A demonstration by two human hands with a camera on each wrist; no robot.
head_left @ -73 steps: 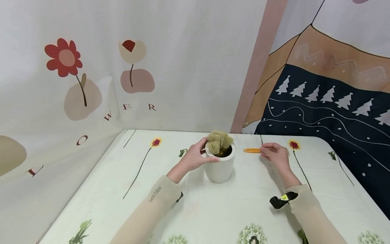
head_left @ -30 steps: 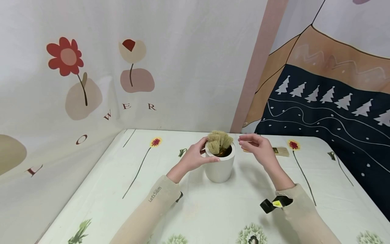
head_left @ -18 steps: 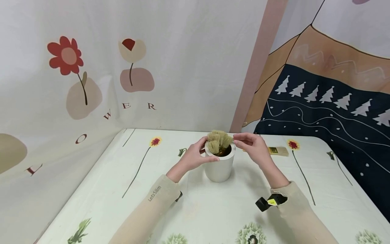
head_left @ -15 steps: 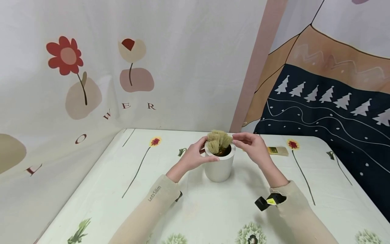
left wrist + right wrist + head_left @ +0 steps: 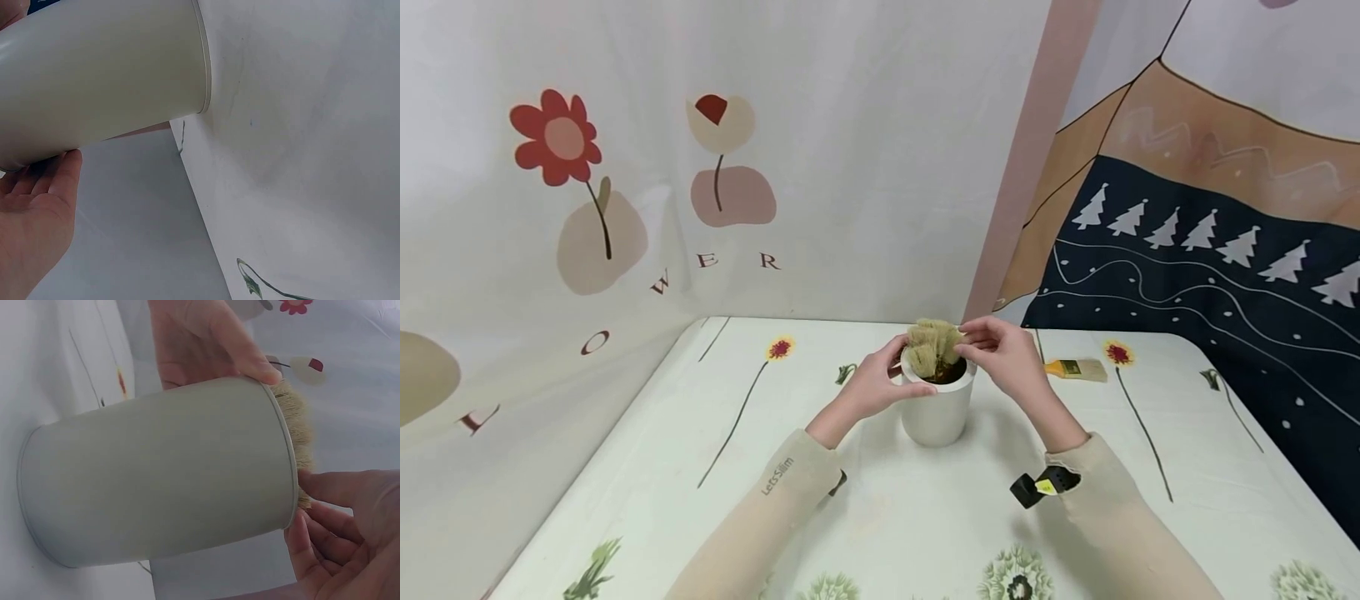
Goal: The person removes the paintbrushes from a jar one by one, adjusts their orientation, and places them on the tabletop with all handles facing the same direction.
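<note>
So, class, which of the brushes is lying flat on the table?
The orange-handled brush, to the right of the white pot; the other brushes stand inside the pot, bristles up.

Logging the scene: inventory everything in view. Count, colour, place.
Pot: 1, white, upright on the table
Bristle heads: several, count unclear, pale tan, up above the pot's rim
Brush: 1, yellow-orange handle and pale bristles, lying right of the pot
Table: 1, white with flower prints, under the pot
Backdrop: panel count unclear, white, pink, tan and navy, behind the table
Wrist devices: 2, black, one at each wrist
Sleeves: 2, beige, one per arm
Left hand: 1, bare, gripping the pot
Right hand: 1, bare, fingers at the bristle heads
</note>
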